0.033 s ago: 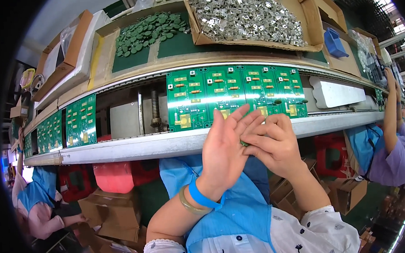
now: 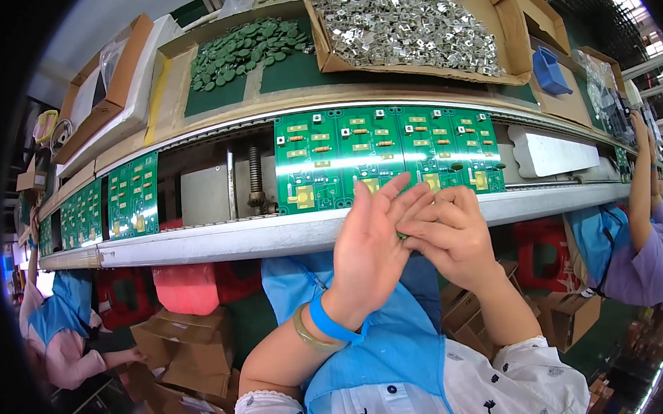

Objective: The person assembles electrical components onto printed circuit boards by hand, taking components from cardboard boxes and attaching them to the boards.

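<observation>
My left hand [image 2: 368, 239] is open with its palm turned up, just in front of the conveyor's near rail. Against its fingers my right hand [image 2: 451, 234] is closed, pinching a small green disc component [image 2: 402, 236], mostly hidden by the fingertips. Behind both hands a panel of green circuit boards [image 2: 311, 179] lies on the conveyor, carrying resistors and small white square parts. Two dark green discs [image 2: 456, 167] stand on its right part. My left fingers cover some of the panel's near edge.
Beyond the conveyor lie a pile of green discs [image 2: 250, 49], a cardboard box of small metal pieces [image 2: 404, 32] and a blue bin [image 2: 549, 71]. The metal rail [image 2: 220, 244] runs across in front. More circuit boards [image 2: 133, 198] sit left. Co-workers are at both sides.
</observation>
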Motion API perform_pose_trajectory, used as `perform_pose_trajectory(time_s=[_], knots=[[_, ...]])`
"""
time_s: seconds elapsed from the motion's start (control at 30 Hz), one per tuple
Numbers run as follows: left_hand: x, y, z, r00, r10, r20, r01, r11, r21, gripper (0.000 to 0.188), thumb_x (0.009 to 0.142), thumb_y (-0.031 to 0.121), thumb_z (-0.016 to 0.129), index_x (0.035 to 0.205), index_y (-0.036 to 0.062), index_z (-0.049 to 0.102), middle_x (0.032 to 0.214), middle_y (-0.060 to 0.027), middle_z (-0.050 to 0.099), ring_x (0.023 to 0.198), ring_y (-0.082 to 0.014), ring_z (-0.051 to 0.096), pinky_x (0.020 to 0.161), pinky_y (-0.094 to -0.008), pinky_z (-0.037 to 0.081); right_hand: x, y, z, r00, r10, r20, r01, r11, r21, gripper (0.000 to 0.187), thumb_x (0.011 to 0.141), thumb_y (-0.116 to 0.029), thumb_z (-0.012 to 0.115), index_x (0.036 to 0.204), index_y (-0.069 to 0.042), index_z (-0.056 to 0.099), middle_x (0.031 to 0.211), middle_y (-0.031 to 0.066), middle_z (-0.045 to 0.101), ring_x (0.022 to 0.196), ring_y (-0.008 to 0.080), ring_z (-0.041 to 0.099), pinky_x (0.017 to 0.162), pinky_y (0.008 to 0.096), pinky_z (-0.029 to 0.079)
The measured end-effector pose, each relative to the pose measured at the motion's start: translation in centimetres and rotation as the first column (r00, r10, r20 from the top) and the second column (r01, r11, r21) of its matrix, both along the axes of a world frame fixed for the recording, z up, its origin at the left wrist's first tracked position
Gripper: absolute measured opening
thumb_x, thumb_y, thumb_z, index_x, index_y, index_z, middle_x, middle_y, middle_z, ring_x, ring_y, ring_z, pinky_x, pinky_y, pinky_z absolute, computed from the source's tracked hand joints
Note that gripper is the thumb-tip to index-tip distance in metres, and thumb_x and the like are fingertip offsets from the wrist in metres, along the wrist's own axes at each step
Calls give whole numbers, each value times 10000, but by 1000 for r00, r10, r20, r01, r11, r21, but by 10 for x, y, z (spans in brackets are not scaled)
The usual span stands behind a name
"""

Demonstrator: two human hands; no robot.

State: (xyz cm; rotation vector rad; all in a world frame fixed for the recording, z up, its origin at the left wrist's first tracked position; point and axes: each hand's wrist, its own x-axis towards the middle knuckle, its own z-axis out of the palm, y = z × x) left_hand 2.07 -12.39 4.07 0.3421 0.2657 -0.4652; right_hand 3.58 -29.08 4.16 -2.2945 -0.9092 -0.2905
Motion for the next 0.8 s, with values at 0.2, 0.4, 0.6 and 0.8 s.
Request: perform_pose_trajectory(time_s=[0.2,0.4,0.6,0.8], knots=[[-12,17,-6,811,-275,517,-317,536,783,433,1008,299,572,1316,-5,545,1325,-179,576,1243,-327,557,1029,-392,467,20,-6,1,891,-111,-441,289,886,362,151,890,-4,669,1026,-5,735,967,127,712,878,236,689,788,309,535],[3,27,-21,504,-682,529,-813,-169,557,337,842,207,741,1101,-1,683,1139,-150,683,1114,-320,636,963,-426,521,47,6,-7,968,-153,-197,174,980,93,187,900,-3,655,1078,-29,708,935,115,634,809,260,663,729,336,538],[4,30,-34,503,-705,500,-826,-222,518,366,827,245,750,1103,9,702,1160,-139,689,1139,-305,638,991,-412,522,52,14,-12,981,-175,-88,165,981,-106,128,883,-9,659,1008,-36,654,954,121,626,835,329,664,714,408,551],[6,32,-39,498,-696,518,-833,-218,508,373,814,256,760,1092,12,713,1153,-135,693,1140,-288,643,980,-403,532,56,17,-9,991,-129,-42,120,978,-172,119,864,4,653,980,-27,652,935,118,628,835,332,664,709,416,552]])
